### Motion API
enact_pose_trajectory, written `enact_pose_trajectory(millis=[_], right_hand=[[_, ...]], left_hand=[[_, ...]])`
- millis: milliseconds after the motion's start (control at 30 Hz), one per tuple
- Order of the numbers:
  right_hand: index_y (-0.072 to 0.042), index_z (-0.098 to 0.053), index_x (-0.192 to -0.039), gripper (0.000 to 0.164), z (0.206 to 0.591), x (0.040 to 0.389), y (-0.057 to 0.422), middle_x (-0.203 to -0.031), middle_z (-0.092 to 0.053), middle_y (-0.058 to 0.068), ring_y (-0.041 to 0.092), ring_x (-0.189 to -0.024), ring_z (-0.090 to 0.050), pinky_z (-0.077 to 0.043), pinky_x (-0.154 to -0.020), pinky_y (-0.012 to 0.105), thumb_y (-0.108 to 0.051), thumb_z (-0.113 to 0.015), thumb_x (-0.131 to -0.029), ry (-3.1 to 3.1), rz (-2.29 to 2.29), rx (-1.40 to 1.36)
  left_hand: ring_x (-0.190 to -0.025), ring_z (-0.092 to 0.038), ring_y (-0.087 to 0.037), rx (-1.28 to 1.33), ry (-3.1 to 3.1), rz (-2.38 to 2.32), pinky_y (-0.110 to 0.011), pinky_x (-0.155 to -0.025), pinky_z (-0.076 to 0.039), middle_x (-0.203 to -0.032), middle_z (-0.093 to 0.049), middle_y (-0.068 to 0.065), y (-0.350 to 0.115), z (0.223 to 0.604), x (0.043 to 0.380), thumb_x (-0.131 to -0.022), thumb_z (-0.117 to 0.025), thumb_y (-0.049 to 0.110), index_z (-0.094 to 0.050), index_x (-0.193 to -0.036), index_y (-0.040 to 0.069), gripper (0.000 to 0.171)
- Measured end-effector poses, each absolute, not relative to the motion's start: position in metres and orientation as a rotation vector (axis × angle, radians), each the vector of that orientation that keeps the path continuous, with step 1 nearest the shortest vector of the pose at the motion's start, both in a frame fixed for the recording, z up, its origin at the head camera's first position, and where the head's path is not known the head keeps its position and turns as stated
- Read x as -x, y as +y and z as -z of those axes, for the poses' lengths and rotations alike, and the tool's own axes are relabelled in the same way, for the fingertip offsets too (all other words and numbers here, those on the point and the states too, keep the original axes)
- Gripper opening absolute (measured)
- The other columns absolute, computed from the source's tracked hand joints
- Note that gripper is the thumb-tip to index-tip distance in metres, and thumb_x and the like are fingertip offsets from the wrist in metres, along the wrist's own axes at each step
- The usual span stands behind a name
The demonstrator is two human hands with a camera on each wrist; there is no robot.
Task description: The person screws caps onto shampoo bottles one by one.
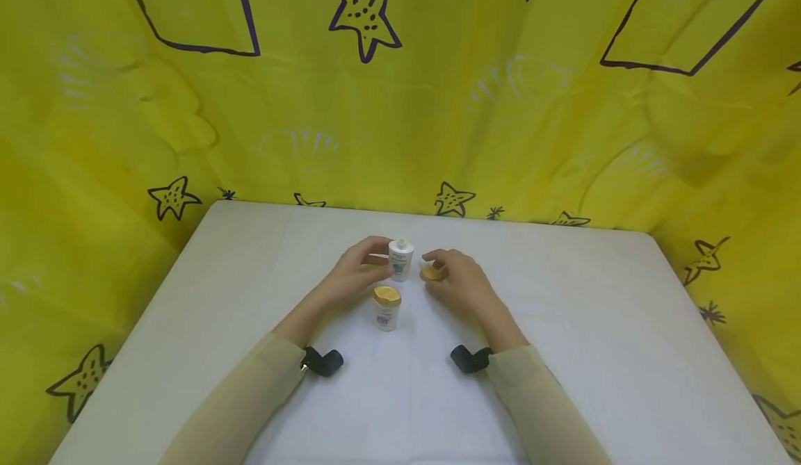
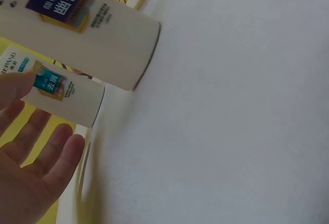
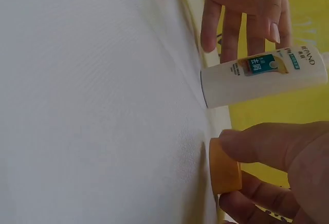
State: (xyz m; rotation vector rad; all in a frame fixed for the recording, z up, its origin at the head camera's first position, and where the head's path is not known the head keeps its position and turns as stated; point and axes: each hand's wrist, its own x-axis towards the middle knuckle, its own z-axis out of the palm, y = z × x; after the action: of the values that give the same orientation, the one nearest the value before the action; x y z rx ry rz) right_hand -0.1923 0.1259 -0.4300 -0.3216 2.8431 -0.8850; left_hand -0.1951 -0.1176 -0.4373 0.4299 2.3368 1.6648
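Observation:
A white shampoo bottle (image 1: 400, 262) with a teal label stands upright, its narrow neck bare. On its left side is my left hand (image 1: 357, 270), thumb and fingers spread, with the thumb tip right by the bottle's front. My right hand (image 1: 459, 281) pinches a gold cap (image 3: 225, 166) between thumb and fingers, low over the table and just right of the bottle. Nearer to me stands a second white bottle (image 1: 386, 312) with a purple label, its gold cap on. In the left wrist view this second bottle (image 2: 87, 29) looms large in front of the uncapped one.
A white cloth covers the table (image 1: 350, 409). Behind it and at both sides hangs a yellow curtain (image 1: 400, 138) with starfish drawings. Each wrist wears a black camera mount, such as the left one (image 1: 325, 362).

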Motion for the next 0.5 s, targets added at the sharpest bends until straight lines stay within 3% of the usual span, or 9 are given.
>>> enact_pose_trajectory(millis=[233,500], right_hand=[[-0.021,-0.07,-0.119,0.027,0.438,0.197,0.122,-0.107,-0.064,0.001,0.021,-0.093,-0.057,-0.05,-0.086,0.04,-0.021,-0.07,-0.092,2.906,0.737,0.322],[-0.023,-0.068,-0.118,0.027,0.438,0.198,0.123,-0.106,-0.065,-0.001,0.02,-0.093,-0.058,-0.051,-0.086,0.04,-0.022,-0.07,-0.091,2.904,0.842,0.281]], left_hand=[[-0.123,-0.058,-0.026,-0.39,2.357,-1.634,-0.049,-0.104,-0.047,-0.133,-0.06,-0.003,-0.108,0.447,0.206,-0.094,-0.071,0.023,-0.057,-0.134,0.019,0.043],[-0.118,-0.061,-0.022,-0.431,2.423,-1.608,-0.047,-0.106,-0.046,-0.125,-0.065,0.001,-0.103,0.45,0.208,-0.093,-0.072,0.023,-0.061,-0.127,0.02,0.036]])
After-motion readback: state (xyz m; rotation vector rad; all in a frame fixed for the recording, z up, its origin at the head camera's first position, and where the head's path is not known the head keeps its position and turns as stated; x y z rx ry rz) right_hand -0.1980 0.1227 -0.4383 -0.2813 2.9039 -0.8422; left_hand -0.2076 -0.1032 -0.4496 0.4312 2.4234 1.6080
